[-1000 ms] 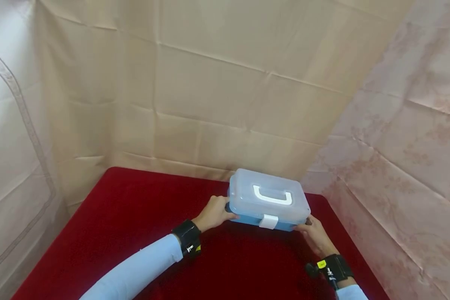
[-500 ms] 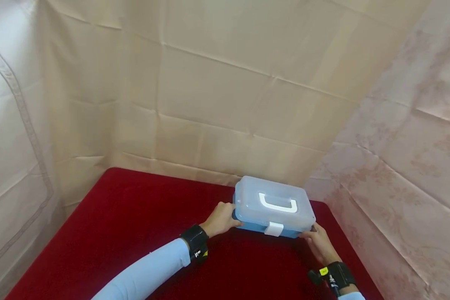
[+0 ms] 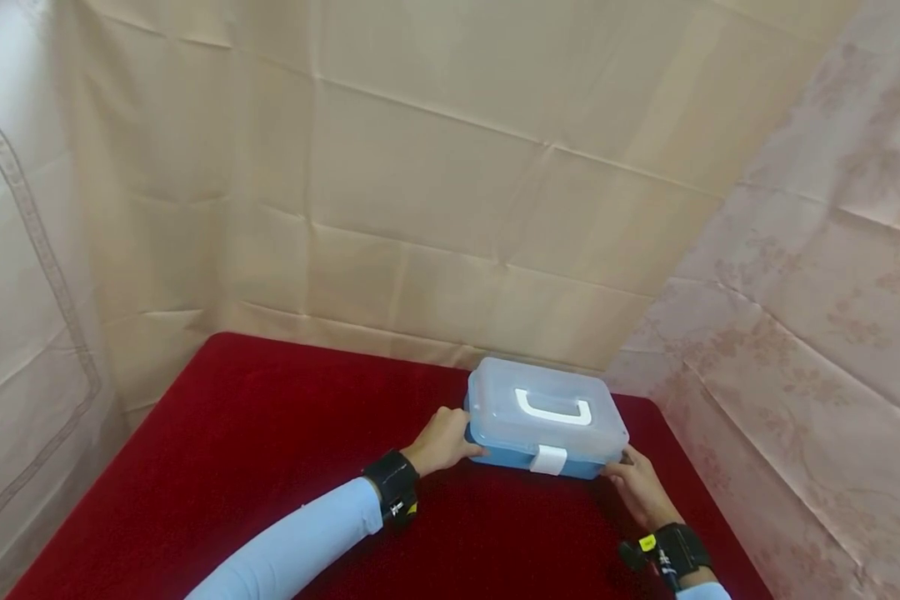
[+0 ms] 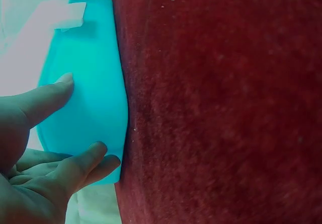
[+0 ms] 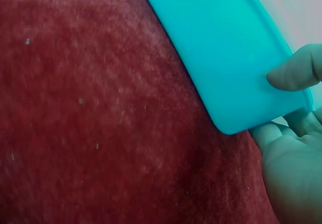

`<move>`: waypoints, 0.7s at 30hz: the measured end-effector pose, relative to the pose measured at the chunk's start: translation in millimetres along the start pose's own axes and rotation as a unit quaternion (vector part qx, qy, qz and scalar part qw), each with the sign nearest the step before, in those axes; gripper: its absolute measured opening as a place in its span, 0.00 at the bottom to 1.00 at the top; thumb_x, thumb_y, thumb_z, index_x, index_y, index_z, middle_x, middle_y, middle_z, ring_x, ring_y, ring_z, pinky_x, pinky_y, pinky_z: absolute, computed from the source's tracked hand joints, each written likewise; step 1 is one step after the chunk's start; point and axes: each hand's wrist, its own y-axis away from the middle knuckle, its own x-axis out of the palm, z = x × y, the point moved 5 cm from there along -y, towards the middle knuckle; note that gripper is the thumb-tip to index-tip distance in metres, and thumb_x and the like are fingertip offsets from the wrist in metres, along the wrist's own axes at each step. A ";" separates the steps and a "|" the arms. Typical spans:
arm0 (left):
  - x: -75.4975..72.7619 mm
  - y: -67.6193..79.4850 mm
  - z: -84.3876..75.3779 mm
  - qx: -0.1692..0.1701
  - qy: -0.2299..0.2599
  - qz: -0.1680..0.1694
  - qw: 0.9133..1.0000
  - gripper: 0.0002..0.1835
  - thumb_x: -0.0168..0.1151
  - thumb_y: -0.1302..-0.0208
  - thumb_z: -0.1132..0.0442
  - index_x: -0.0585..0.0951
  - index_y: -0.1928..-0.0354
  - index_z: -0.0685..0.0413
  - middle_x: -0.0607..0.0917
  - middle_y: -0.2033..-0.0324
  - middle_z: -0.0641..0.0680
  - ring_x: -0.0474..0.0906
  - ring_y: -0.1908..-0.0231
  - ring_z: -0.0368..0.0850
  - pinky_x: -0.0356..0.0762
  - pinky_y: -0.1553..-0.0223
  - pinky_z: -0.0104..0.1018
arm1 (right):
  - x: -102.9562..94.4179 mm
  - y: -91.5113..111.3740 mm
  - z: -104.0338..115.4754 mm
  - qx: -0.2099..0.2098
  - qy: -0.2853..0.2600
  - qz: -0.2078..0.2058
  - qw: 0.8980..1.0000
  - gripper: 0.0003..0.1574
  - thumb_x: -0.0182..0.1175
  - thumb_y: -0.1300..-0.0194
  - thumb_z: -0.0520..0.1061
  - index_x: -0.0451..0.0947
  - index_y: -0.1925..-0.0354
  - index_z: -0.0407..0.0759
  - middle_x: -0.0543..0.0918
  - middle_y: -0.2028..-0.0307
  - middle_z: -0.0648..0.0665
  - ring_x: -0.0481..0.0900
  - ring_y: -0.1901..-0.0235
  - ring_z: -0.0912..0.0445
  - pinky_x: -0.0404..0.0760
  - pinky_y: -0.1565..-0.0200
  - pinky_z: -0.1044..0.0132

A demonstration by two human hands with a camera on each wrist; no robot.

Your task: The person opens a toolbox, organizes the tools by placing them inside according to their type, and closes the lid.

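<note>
A plastic storage box [image 3: 510,457] with a light blue base, a frosted clear lid, a white carry handle [image 3: 553,414] and a white front latch [image 3: 548,460] sits at the back right of the red-covered table. My left hand [image 3: 441,442] grips its left end, thumb on the front wall and fingers at the end wall in the left wrist view. At the opposite end, my right hand [image 3: 640,487] holds the right front corner, its thumb [image 5: 294,70] pressed on the front wall. The lid is down and the latch lies over the front seam.
Red plush cloth [image 3: 285,433] covers the table. A beige curtain [image 3: 420,208] hangs right behind the back edge, close to the box. Pale patterned fabric [image 3: 817,350] rises along the right side, and white fabric [image 3: 30,292] along the left.
Both hands and the box have shifted slightly right and toward me in the head view, mostly in the first half second, and the box now looks lower on the table. Both grips are kept.
</note>
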 end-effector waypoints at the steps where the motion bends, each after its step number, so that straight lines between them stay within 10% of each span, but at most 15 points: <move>1: -0.4 1.0 0.5 -0.003 0.002 0.001 1.000 0.22 0.74 0.46 0.54 0.82 0.51 0.54 0.85 0.69 0.45 0.75 0.73 0.37 0.74 0.68 0.25 | 0.7 -0.9 -0.5 0.001 0.002 0.002 1.000 0.47 0.58 0.37 0.33 0.51 0.24 0.44 0.60 0.30 0.40 0.61 0.38 0.42 0.62 0.35 0.47; 8: -3.7 3.6 5.2 -0.012 0.006 0.004 1.000 0.22 0.74 0.47 0.54 0.82 0.51 0.54 0.84 0.70 0.44 0.75 0.74 0.36 0.74 0.69 0.24 | 5.7 -6.7 -1.1 -0.008 0.017 0.016 1.000 0.47 0.57 0.37 0.33 0.50 0.24 0.45 0.60 0.30 0.40 0.60 0.36 0.42 0.60 0.35 0.45; 12: -13.4 -2.6 13.4 -0.021 -0.001 0.034 0.999 0.25 0.74 0.47 0.53 0.83 0.49 0.57 0.85 0.69 0.48 0.76 0.72 0.39 0.74 0.70 0.27 | 4.2 -6.1 6.5 -0.007 0.125 -0.006 0.992 0.45 0.54 0.37 0.33 0.52 0.25 0.41 0.62 0.31 0.36 0.62 0.37 0.39 0.62 0.37 0.40; 17: -47.4 -9.5 28.1 -0.028 -0.030 0.045 0.998 0.33 0.68 0.40 0.47 0.78 0.39 0.62 0.84 0.50 0.57 0.81 0.51 0.49 0.79 0.53 0.36 | -1.7 4.9 47.6 -0.041 0.333 -0.135 0.932 0.36 0.51 0.35 0.38 0.60 0.29 0.32 0.73 0.41 0.28 0.74 0.54 0.38 0.77 0.58 0.46; 21: -87.8 -9.4 49.0 -0.031 -0.058 -0.005 0.998 0.36 0.62 0.34 0.45 0.72 0.34 0.64 0.80 0.45 0.62 0.77 0.44 0.54 0.76 0.47 0.44 | 4.8 10.8 103.4 -0.126 0.396 -0.268 0.869 0.34 0.51 0.36 0.39 0.65 0.33 0.31 0.76 0.46 0.27 0.75 0.56 0.35 0.74 0.56 0.42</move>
